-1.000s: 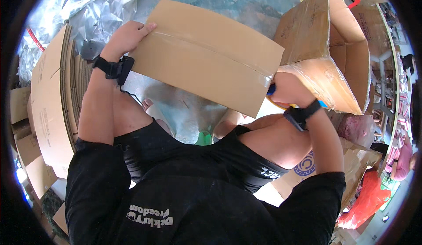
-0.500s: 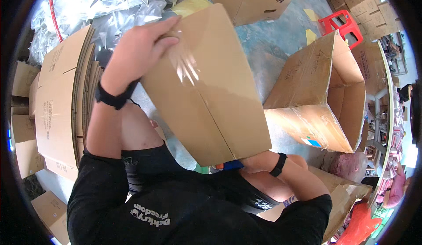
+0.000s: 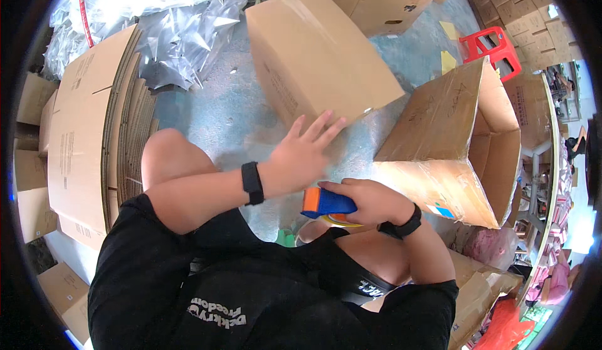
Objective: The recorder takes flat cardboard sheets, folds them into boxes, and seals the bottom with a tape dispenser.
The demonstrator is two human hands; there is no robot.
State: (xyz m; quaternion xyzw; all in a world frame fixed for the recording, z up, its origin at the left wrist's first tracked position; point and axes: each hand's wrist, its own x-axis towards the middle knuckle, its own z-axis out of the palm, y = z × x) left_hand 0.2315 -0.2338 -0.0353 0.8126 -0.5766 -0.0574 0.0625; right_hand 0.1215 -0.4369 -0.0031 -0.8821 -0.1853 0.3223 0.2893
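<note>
Half a second ago the left hand (image 3: 300, 159) gripped the closed box (image 3: 320, 55) held up in the air; now that box lies on the floor and the hand hovers spread and released, fingertips at its near corner. Right hand (image 3: 370, 201) is clenched around a blue-and-orange tape gun (image 3: 326, 202) just beside it. Steadying the box flat before taping would keep seams straight. Right of them, an open box (image 3: 467, 143) lies on its side, apparently empty inside.
</note>
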